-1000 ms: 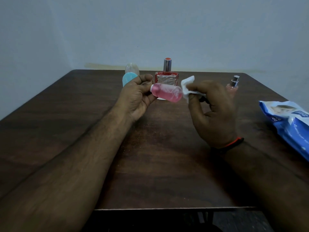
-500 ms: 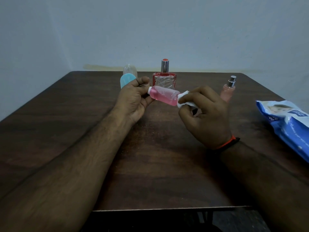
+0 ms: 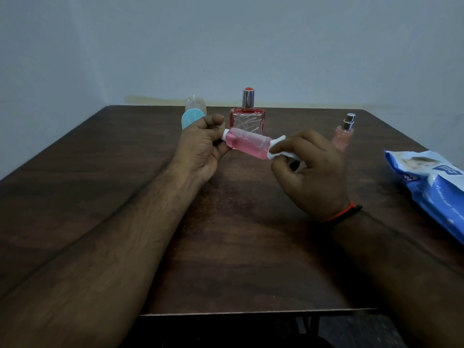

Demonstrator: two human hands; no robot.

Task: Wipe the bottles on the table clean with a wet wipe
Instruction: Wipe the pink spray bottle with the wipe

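A small clear bottle of pink liquid (image 3: pixel 247 144) lies sideways in the air above the dark wooden table (image 3: pixel 238 247). My left hand (image 3: pixel 203 146) pinches its white cap end. My right hand (image 3: pixel 311 172) holds a folded white wet wipe (image 3: pixel 278 150) against the bottle's base end. Three more bottles stand at the back: a light blue one with a clear cap (image 3: pixel 192 114), a square red-tinted perfume bottle with a silver cap (image 3: pixel 247 114), and a slim pink spray bottle (image 3: pixel 344 135).
A blue and white pack of wet wipes (image 3: pixel 431 187) lies at the table's right edge. A pale wall stands close behind the table. The near table edge runs below my forearms.
My right hand brought the wipe down from beside the bottle onto its base end. The bottle tilted slightly, base lower. My left hand kept its hold.
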